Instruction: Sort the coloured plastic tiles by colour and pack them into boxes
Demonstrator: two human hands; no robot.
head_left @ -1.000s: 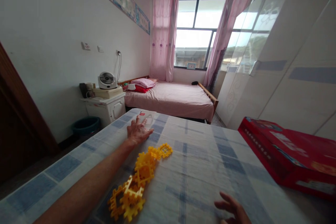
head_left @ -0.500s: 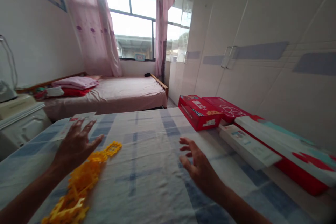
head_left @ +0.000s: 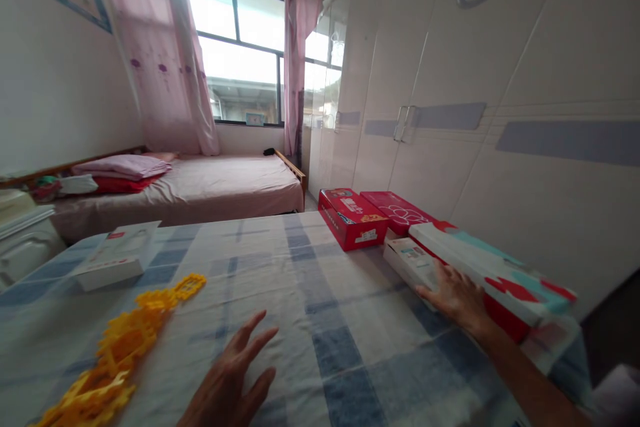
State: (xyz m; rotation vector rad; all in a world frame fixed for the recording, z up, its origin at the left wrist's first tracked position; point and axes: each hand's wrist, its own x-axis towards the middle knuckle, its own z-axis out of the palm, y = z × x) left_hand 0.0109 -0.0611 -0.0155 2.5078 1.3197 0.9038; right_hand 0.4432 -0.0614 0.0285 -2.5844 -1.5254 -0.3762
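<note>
Over the near middle of the cloth, my left hand (head_left: 233, 373) is open with fingers spread, holding nothing. My right hand (head_left: 457, 300) reaches to a slim white box (head_left: 407, 260) on the right. Its fingers are apart and lie over the box's near end; a firm grip does not show. To the left, a chain of yellow interlocking plastic pieces (head_left: 127, 337) runs across the cloth. Beyond the chain stands another white box (head_left: 117, 260) with a raised flap.
A red box (head_left: 353, 220), a flatter crimson box (head_left: 397, 213) and a long white, red and teal box (head_left: 480, 267) line the right of the table with its checked tablecloth (head_left: 265, 260). Behind are a bed (head_left: 230, 180) and a white wardrobe (head_left: 450, 67).
My left hand has moved away from the left white box toward the near middle. My right hand has moved right, onto the slim white box. The view has turned slightly right.
</note>
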